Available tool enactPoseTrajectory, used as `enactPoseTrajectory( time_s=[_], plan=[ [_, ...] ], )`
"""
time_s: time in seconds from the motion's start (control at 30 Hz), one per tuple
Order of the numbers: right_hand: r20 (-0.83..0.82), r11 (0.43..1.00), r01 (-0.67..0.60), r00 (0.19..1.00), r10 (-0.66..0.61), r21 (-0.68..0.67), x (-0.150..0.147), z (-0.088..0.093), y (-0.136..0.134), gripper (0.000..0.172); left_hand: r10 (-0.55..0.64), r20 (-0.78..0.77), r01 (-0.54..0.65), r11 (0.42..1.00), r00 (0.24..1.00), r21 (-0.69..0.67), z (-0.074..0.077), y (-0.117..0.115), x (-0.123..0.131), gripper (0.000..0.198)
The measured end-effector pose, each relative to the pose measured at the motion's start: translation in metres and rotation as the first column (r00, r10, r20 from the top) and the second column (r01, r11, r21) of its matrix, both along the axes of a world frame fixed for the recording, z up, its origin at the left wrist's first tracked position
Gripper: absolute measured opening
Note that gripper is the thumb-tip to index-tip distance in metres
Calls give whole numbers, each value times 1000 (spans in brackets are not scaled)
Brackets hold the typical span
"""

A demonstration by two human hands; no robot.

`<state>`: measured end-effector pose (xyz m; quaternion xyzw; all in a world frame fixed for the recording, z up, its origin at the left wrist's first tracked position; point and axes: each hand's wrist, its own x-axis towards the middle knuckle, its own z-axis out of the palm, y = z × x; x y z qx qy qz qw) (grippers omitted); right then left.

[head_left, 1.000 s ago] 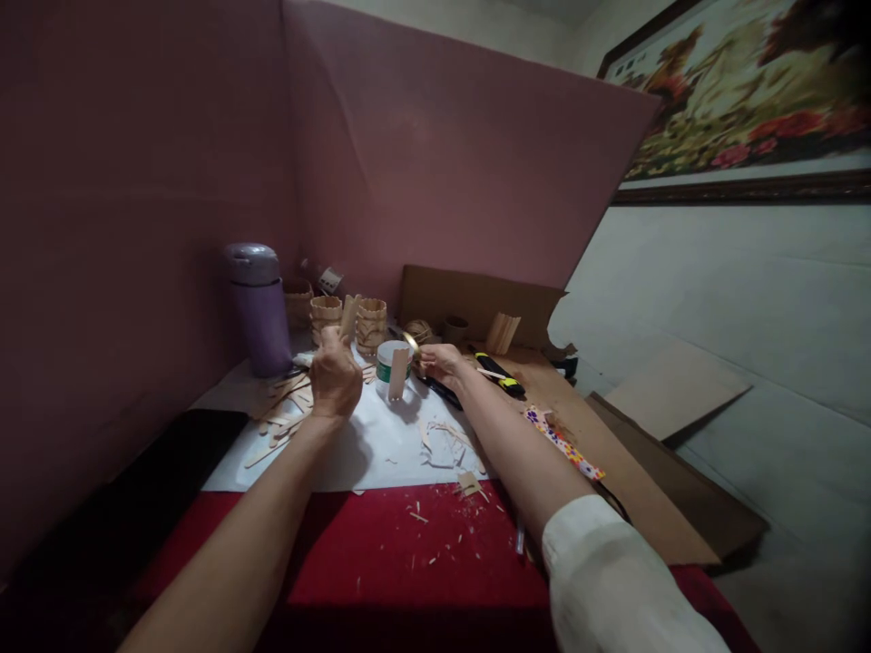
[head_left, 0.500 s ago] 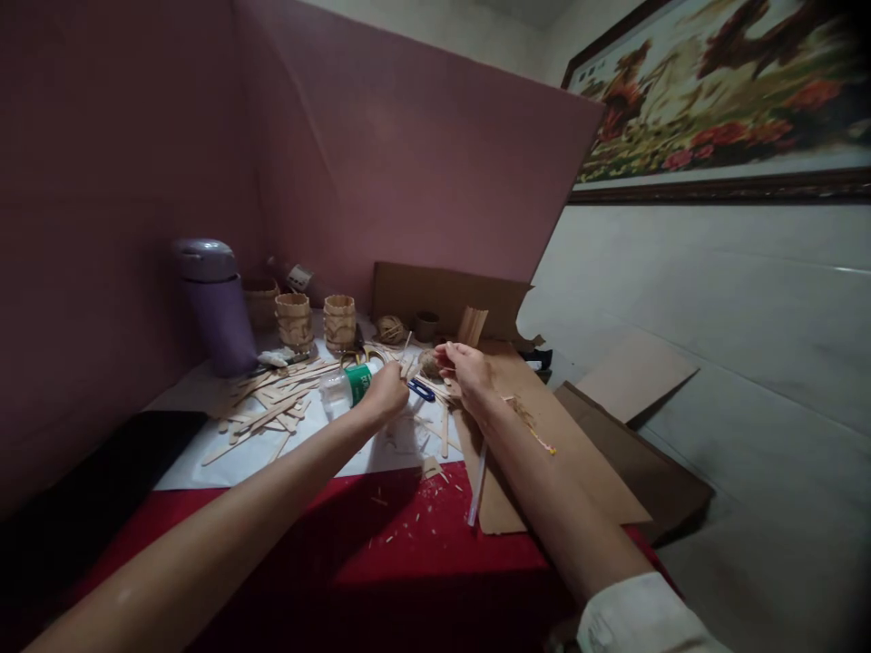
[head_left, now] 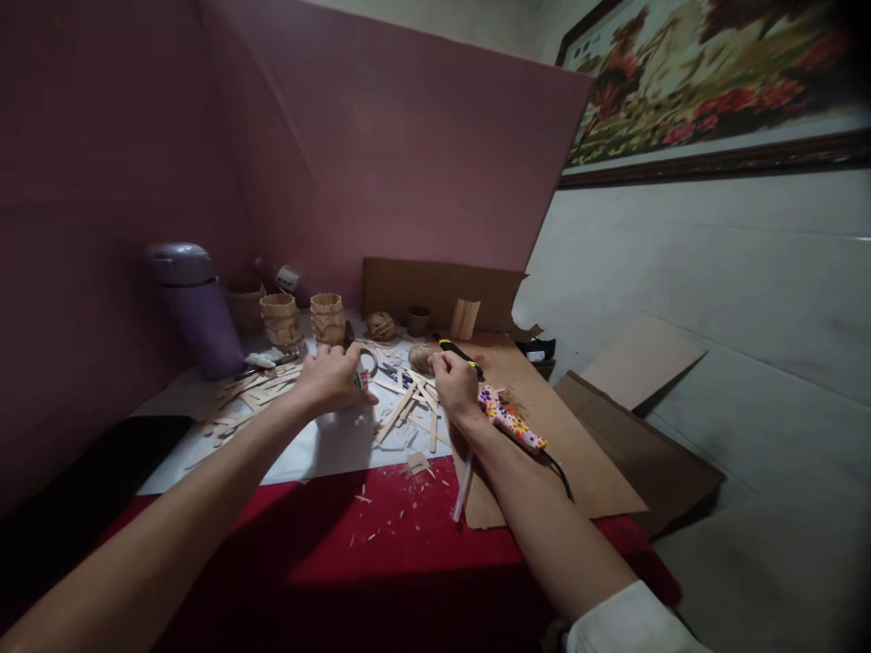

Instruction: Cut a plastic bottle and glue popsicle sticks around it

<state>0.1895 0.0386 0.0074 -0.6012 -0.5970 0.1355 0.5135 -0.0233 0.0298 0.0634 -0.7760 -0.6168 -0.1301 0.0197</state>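
My left hand (head_left: 332, 379) is curled over a clear bottle with a green label (head_left: 361, 381); most of the bottle is hidden beneath the palm. Closed in a pinch, my right hand (head_left: 455, 384) is beside a small ball of twine (head_left: 420, 357); whatever its fingertips hold is too small to make out. Between the hands lies a loose pile of flat wooden sticks (head_left: 406, 410), partly over a blue object (head_left: 400, 379). A roll of tape (head_left: 368, 363) stands just beyond my left hand. A flower-patterned glue gun (head_left: 512, 419) rests by my right wrist.
Two stick-covered cups (head_left: 327, 319) and a purple flask (head_left: 201, 317) stand at the back left. More sticks (head_left: 253, 392) lie left. A cardboard sheet (head_left: 578, 453) covers the right side, with a yellow-black tool (head_left: 463, 355) and a clear glue stick (head_left: 463, 490) near its left side.
My left hand has moved left and closed over the bottle. Loose sticks now lie between the hands, over the blue object. My right hand has lowered slightly, and the glue gun shows more.
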Motion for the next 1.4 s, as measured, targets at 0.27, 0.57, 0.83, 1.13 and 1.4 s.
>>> enactPoseTrajectory(
  time_s=[0.27, 0.57, 0.83, 1.13, 1.4],
  plan=[
    [324, 964, -266, 913, 249, 9, -9, 1, -17, 21, -74, 359, 45, 995, 930, 90, -14, 14, -28, 43],
    [519, 868, -494, 728, 448, -57, -4, -11, -11, 22, -68, 984, 136, 987, -163, 91, -28, 5, -29, 66],
    [511, 853, -521, 730, 454, -13, -19, -5, -25, 11, 134, 923, 286, 958, -361, -28, -24, -5, -23, 40],
    [6, 820, -571, 821, 571, 39, -39, 0, -41, 36, 187, 908, 447, 895, -374, 0, -22, -15, -23, 29],
    [3, 904, -428, 904, 428, 0, -57, 4, -54, 52, 98, 939, 468, 881, -330, 73, -30, -21, -5, 40]
  ],
)
